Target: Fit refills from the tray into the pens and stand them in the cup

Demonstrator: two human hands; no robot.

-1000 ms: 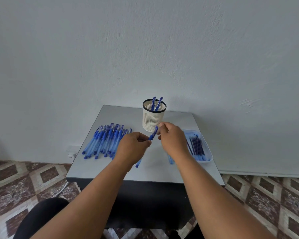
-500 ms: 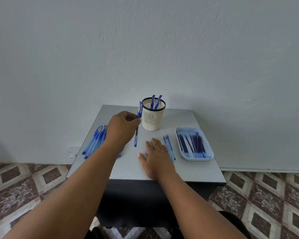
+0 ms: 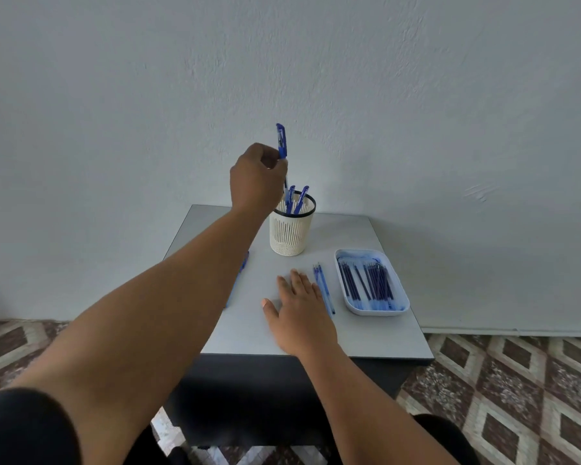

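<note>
A plain pale wall stands behind a small grey tabletop point(image 3: 366, 333), and the floor around it has tiles with a brown diamond pattern. Near the back of the tabletop stands a cream cup point(image 3: 292, 229) with a dark rim and slotted sides; two blue pens point(image 3: 297, 198) already stand inside it. To the right lies a shallow white tray point(image 3: 401, 290) that holds many dark blue refills point(image 3: 366, 280). Between the tray and the right hand point(image 3: 299, 310) lie two thin blue pieces point(image 3: 323, 286), but I cannot tell if they are refills or pen bodies. A small part of more blue pens point(image 3: 244, 263) shows beside the left forearm.

The left hand point(image 3: 257, 177) is lifted above the cup, and its fingers pinch a blue pen point(image 3: 281, 142) that stands almost upright, cap end up. The lower end is hidden behind the hand and seems to be just over the left side of the rim. The right hand lies flat on the tabletop with straight fingers and holds nothing.

In my judgement, the risk is in the release. If the tip meets the rim or the two standing pens, the pen can slide outside and fall on the tabletop or the floor. The cup looks light, so a push from the hand could tip it. The left forearm also passes low over the pens lying below it and could roll them away.

I can read no brand, label or writing on any thing here.
</note>
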